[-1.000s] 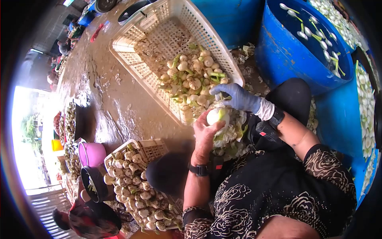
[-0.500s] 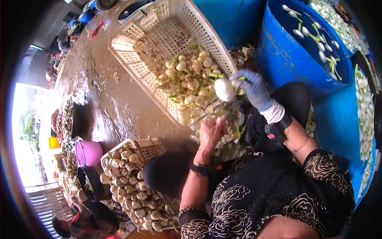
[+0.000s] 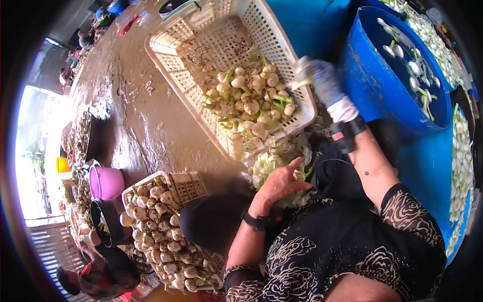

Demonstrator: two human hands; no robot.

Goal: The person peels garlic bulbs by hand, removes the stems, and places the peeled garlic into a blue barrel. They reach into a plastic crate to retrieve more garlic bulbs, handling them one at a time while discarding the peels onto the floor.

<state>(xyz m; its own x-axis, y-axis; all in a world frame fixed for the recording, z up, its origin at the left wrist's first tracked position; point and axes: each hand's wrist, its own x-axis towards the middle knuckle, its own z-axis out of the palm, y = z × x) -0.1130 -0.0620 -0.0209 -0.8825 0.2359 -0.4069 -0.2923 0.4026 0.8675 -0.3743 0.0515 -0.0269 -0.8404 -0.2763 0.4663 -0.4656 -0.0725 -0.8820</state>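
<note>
My bare left hand (image 3: pixel 283 182), with a dark band at the wrist, is open over a heap of pale peelings (image 3: pixel 269 168), its thumb and forefinger spread apart. My right hand (image 3: pixel 322 81), in a bluish glove with a white cuff, is at the right rim of a cream plastic crate (image 3: pixel 173 83). Motion smears its fingers; a pale streak shows at the fingertips, and I cannot tell what it is. Inside the crate are a pile of white onions (image 3: pixel 250 105) with green stalk stubs and some dry brown skins.
A blue tub (image 3: pixel 370 75) of water with floating peeled onions (image 3: pixel 415 70) stands at the right. A second crate (image 3: pixel 188 183) of unpeeled onions (image 3: pixel 161 226) is by my left knee. Left lie a pink bucket (image 3: pixel 108 182), a black bucket (image 3: pixel 111 224), and another person (image 3: pixel 103 272).
My gloved hand has swung up and away from the left hand; the large white onion it held no longer shows clearly. My left hand's fingers have spread. The view has shifted slightly.
</note>
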